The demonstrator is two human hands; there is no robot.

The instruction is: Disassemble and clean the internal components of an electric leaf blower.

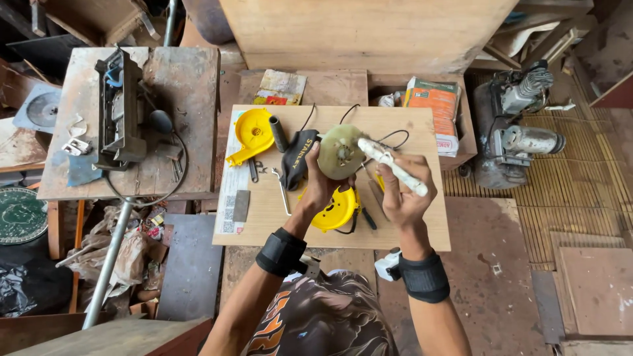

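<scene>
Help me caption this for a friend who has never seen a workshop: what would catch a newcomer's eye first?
First, the two hands over the middle of the wooden board: the left hand grips a round greenish motor while the right hand holds a white-handled tool to it. Next come the bright yellow housing halves, one at the board's upper left, one under the hands.

The pale plywood board surface [409, 224] lies open along its near edge and its right side, so both hands [320, 188] can come in from the person's side unhindered. The left half is crowded: a yellow plastic snail-shaped housing half [252, 134], a short dark metal tube [278, 133], a black fabric pouch [298, 158] and a thin metal hex key [283, 194] lie close together. Black wires [394, 137] loop across the far edge. A second yellow plastic housing half [335, 209] fills the middle, just under the raised hands
</scene>
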